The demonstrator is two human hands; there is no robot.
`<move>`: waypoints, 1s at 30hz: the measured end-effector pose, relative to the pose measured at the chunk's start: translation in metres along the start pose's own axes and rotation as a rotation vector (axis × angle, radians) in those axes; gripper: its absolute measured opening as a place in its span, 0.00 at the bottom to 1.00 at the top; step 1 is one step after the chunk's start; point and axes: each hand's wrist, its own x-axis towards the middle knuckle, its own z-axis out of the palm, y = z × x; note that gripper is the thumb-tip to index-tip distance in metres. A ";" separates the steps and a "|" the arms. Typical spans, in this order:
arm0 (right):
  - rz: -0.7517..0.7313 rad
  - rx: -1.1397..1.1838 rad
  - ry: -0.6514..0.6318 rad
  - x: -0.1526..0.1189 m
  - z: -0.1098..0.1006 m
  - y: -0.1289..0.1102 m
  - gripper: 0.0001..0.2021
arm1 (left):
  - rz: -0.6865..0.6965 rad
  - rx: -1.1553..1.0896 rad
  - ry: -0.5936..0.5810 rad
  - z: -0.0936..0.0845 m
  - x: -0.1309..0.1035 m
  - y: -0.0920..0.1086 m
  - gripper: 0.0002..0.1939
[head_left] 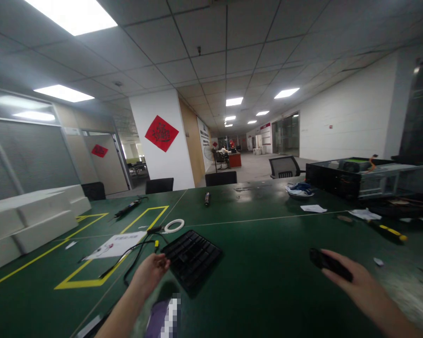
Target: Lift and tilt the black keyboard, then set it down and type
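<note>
A square black plastic panel point(192, 258) with a ribbed grid surface is over the green table in front of me. My left hand point(153, 272) has its fingers closed at the panel's left corner, pinching its edge. To the right, my right hand point(354, 279) is raised above the table, closed around a dark, elongated, rounded object point(330, 264) whose kind I cannot make out. Black cables point(136, 256) with a yellow tag run beside my left hand. A purple item point(158, 319), partly pixelated, lies below the panel at the lower frame edge.
White foam blocks point(38, 216) stand at the left. A tape ring point(174, 226), a paper sheet point(118, 244) and a small cylinder point(207, 199) lie on the table. An open computer case point(338, 180) and a yellow-handled tool point(391, 232) are at the right.
</note>
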 end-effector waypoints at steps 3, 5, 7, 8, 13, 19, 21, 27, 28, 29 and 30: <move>0.058 0.121 -0.249 -0.016 0.042 -0.037 0.29 | 0.094 0.253 -0.086 0.025 0.003 0.004 0.09; 0.012 0.174 -0.355 -0.027 0.068 -0.038 0.27 | 0.166 0.446 -0.117 0.038 0.006 0.003 0.07; -0.044 0.207 -0.422 -0.036 0.088 -0.031 0.25 | 0.231 0.641 -0.129 0.047 0.010 0.001 0.04; -0.068 0.211 -0.447 -0.039 0.094 -0.027 0.24 | 0.256 0.733 -0.130 0.051 0.012 0.001 0.05; -0.113 0.192 -0.495 -0.042 0.097 -0.026 0.24 | 0.295 1.053 -0.190 0.056 0.020 0.003 0.03; -0.050 0.218 -0.519 -0.042 0.093 -0.037 0.24 | 0.408 1.142 -0.265 0.061 0.000 0.016 0.08; -0.028 0.229 -0.525 -0.043 0.093 -0.037 0.24 | 0.464 1.108 -0.297 0.074 -0.021 0.017 0.13; -0.158 0.274 -0.396 -0.043 0.099 -0.028 0.23 | 0.520 0.611 -0.596 0.136 -0.111 -0.009 0.19; -0.177 0.304 -0.362 -0.043 0.102 -0.025 0.23 | 0.505 0.513 -0.631 0.145 -0.124 -0.015 0.19; -0.188 0.332 -0.331 -0.043 0.106 -0.022 0.22 | 0.498 0.437 -0.652 0.151 -0.134 -0.022 0.20; -0.191 0.354 -0.309 -0.043 0.110 -0.019 0.20 | 0.494 0.393 -0.667 0.156 -0.142 -0.027 0.21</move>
